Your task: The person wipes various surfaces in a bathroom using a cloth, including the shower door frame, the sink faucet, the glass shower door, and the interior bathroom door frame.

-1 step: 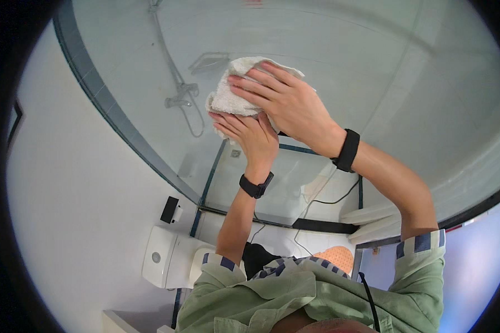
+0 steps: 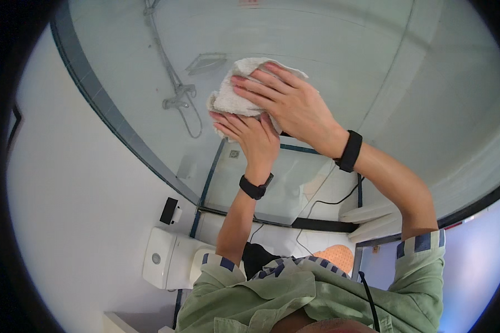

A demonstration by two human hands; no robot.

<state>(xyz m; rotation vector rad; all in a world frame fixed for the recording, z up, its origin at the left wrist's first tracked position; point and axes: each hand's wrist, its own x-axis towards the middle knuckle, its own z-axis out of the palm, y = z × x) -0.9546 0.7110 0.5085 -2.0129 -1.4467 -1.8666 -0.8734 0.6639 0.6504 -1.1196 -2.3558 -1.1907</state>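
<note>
I saw a pale green shirt [image 2: 261, 294], its sleeve cuffs [image 2: 421, 243] with dark blue and whitish blocks. The left wristband [image 2: 253, 187] and right wristband [image 2: 349, 151] were black, as was a thin cord [image 2: 370, 302] at the front.

Appears as a white terry towel [image 2: 233, 101], nubby in texture. Lies bunched and folded, pressed against a clear glass shower panel [image 2: 339, 50]. Spreads unevenly, with a rumpled left edge and a corner pointing right at the top.
</note>
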